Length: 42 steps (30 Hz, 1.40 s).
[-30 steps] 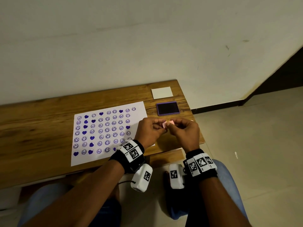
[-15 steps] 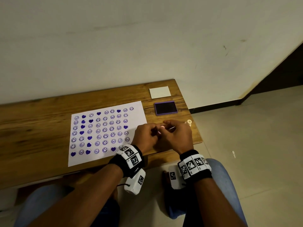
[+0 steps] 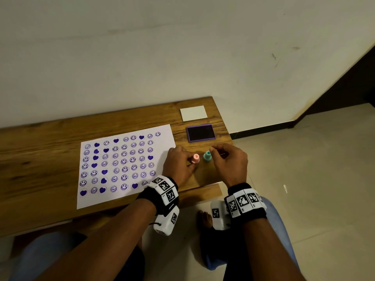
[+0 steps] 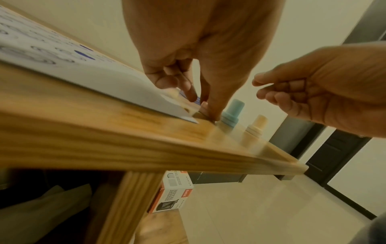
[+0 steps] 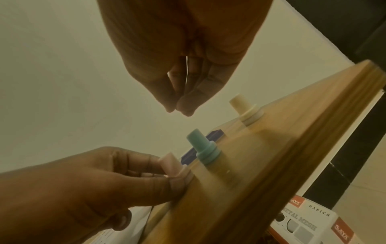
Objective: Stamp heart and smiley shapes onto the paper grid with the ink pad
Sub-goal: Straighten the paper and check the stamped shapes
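Note:
The paper grid point(image 3: 163, 145) lies on the wooden table point(image 3: 40, 159), covered in purple hearts and smileys. To its right, my left hand point(image 3: 191, 161) pinches the pink stamp point(image 3: 196, 158), which stands upright on the wood. The wrist views show thumb and fingers round the pink stamp point(image 5: 171, 163) at its base point(image 4: 203, 107). A teal stamp point(image 3: 207, 156) stands free just beside it. My right hand point(image 3: 213, 151) hovers above and right of the teal stamp point(image 5: 202, 148), its fingertips point(image 5: 170, 108) curled together on nothing. The purple ink pad point(image 3: 200, 133) lies open behind.
A cream stamp point(image 5: 244, 109) stands near the table's right end, hidden by my right hand in the head view. A white card point(image 3: 193, 113) lies behind the ink pad. A cardboard box point(image 4: 173, 193) sits on the floor under the table. The front edge is close to both wrists.
Both hands held the pink stamp together above the table. Now it stands on the wood in my left hand alone; my right hand has let go and moved right, uncovering the teal stamp.

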Tool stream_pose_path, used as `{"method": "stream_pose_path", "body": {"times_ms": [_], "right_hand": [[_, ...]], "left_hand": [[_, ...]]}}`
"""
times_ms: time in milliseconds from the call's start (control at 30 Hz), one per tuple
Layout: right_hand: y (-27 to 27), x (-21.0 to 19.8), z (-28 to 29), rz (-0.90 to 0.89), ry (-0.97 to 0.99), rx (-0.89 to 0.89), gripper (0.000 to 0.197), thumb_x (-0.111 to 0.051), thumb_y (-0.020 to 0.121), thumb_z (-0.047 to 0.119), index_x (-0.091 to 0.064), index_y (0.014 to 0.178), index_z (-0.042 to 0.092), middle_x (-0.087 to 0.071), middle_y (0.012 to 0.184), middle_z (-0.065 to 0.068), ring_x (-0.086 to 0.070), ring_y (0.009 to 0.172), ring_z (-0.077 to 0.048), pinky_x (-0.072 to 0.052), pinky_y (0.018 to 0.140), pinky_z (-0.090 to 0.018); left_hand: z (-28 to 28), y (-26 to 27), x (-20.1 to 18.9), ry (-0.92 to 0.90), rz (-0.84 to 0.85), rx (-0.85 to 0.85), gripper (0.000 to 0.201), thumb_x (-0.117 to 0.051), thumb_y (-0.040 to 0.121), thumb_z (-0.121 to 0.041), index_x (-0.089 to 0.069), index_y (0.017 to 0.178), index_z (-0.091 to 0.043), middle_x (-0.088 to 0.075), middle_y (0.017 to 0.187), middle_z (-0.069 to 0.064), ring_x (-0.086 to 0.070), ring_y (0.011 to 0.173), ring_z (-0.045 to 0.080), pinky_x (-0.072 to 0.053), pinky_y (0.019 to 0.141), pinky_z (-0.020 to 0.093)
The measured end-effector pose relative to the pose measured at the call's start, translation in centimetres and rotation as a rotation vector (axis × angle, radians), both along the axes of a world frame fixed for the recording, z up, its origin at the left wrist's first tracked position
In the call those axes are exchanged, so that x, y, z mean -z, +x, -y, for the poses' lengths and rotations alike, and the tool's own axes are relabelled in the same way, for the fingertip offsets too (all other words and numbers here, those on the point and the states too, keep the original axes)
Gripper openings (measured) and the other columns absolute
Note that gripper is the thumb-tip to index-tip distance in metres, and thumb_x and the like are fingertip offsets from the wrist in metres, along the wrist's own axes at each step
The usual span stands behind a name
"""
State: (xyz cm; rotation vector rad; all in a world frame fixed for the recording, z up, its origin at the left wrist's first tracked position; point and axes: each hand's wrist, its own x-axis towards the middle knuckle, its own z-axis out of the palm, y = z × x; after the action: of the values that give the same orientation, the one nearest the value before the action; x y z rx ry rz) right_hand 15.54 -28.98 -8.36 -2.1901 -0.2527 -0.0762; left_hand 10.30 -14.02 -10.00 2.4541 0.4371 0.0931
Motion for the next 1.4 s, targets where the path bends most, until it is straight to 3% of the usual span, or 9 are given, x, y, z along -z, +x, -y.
{"method": "stream_pose_path", "body": {"times_ms": [333, 533, 700, 867, 967, 1100, 1167, 1300, 1400], "right_hand": [[-0.9, -3.9, -4.9, 0.055, -0.085, -0.229, 0.016, -0.072, 0.091, 0.025, -0.075, 0.104, 0.017, -0.074, 0.098, 0.004, -0.066, 0.088, -0.006, -0.056, 0.081, -0.024], [2.6, -4.7, -14.1, -0.051, -0.527, -0.467, 0.045, -0.067, 0.09, 0.041, -0.069, 0.116, 0.005, -0.062, 0.126, -0.015, -0.058, 0.117, -0.033, -0.044, 0.098, -0.036], [3.5, -2.5, -17.2, -0.14, -0.937, -0.539, 0.07, -0.051, 0.094, 0.061, -0.056, 0.135, 0.004, -0.043, 0.148, -0.021, -0.04, 0.137, -0.037, -0.035, 0.112, -0.043], [0.9, -1.4, -16.5, -0.27, -0.817, -0.494, 0.095, -0.05, 0.079, 0.083, -0.057, 0.135, 0.007, -0.045, 0.146, -0.018, -0.041, 0.135, -0.038, -0.034, 0.113, -0.046], [-0.4, -2.0, -15.4, -0.366, -0.342, -0.452, 0.071, -0.066, 0.083, 0.065, -0.058, 0.131, 0.015, -0.063, 0.131, -0.008, -0.06, 0.114, -0.025, -0.049, 0.095, -0.038], [-0.9, -1.9, -14.1, -0.478, 0.032, -0.219, 0.099, -0.085, 0.075, 0.04, -0.029, 0.155, 0.023, -0.055, 0.143, -0.008, -0.057, 0.125, -0.027, -0.048, 0.104, -0.047], [-1.0, -1.9, -13.8, -0.576, 0.118, -0.152, 0.1, -0.087, 0.074, 0.029, -0.029, 0.155, 0.019, -0.059, 0.139, -0.011, -0.062, 0.114, -0.026, -0.05, 0.099, -0.044], [-1.4, -2.5, -13.7, -0.512, -0.088, -0.23, 0.031, -0.07, 0.091, 0.019, -0.07, 0.119, 0.007, -0.072, 0.12, -0.012, -0.067, 0.094, -0.023, -0.051, 0.087, -0.035], [-1.9, -3.4, -13.8, -0.351, -0.281, -0.248, 0.033, -0.058, 0.097, 0.031, -0.069, 0.12, 0.01, -0.07, 0.119, -0.01, -0.065, 0.108, -0.031, -0.052, 0.092, -0.038]], "left_hand": [[-6.7, -3.4, -1.4, 0.125, -0.087, -0.011, 0.047, -0.071, 0.076, -0.048, -0.064, 0.119, -0.029, -0.057, 0.112, 0.0, -0.047, 0.109, 0.023, -0.041, 0.089, 0.035], [-14.4, -7.7, -2.0, 0.269, -0.353, -0.139, 0.071, -0.068, 0.073, -0.061, -0.046, 0.136, -0.039, -0.033, 0.151, -0.006, -0.028, 0.139, 0.023, -0.031, 0.108, 0.052], [-16.1, -9.5, -0.8, 0.207, -0.442, -0.133, 0.083, -0.066, 0.069, -0.068, -0.035, 0.142, -0.042, -0.02, 0.157, -0.005, -0.019, 0.144, 0.025, -0.028, 0.109, 0.058], [-16.2, -8.5, -1.1, 0.201, -0.441, -0.147, 0.08, -0.076, 0.066, -0.059, -0.044, 0.137, -0.04, -0.026, 0.153, -0.003, -0.025, 0.14, 0.027, -0.034, 0.105, 0.059], [-16.1, -8.3, -1.2, 0.192, -0.452, -0.151, 0.079, -0.078, 0.066, -0.057, -0.045, 0.136, -0.041, -0.026, 0.153, -0.005, -0.024, 0.14, 0.028, -0.034, 0.103, 0.061], [-16.1, -8.6, -1.3, 0.178, -0.44, -0.148, 0.078, -0.077, 0.067, -0.056, -0.045, 0.136, -0.041, -0.026, 0.152, -0.005, -0.023, 0.14, 0.028, -0.034, 0.103, 0.06], [-16.2, -8.7, -1.4, 0.174, -0.44, -0.147, 0.079, -0.077, 0.067, -0.057, -0.044, 0.137, -0.04, -0.026, 0.152, -0.005, -0.023, 0.14, 0.028, -0.034, 0.103, 0.06], [-16.5, -8.6, -1.7, 0.109, -0.441, -0.125, 0.079, -0.077, 0.067, -0.056, -0.046, 0.136, -0.037, -0.032, 0.148, -0.002, -0.028, 0.137, 0.028, -0.036, 0.105, 0.054], [-17.6, -8.9, -2.7, -0.068, -0.329, -0.182, 0.068, -0.079, 0.068, -0.051, -0.056, 0.129, -0.03, -0.049, 0.138, -0.003, -0.047, 0.127, 0.021, -0.039, 0.105, 0.039]]}}
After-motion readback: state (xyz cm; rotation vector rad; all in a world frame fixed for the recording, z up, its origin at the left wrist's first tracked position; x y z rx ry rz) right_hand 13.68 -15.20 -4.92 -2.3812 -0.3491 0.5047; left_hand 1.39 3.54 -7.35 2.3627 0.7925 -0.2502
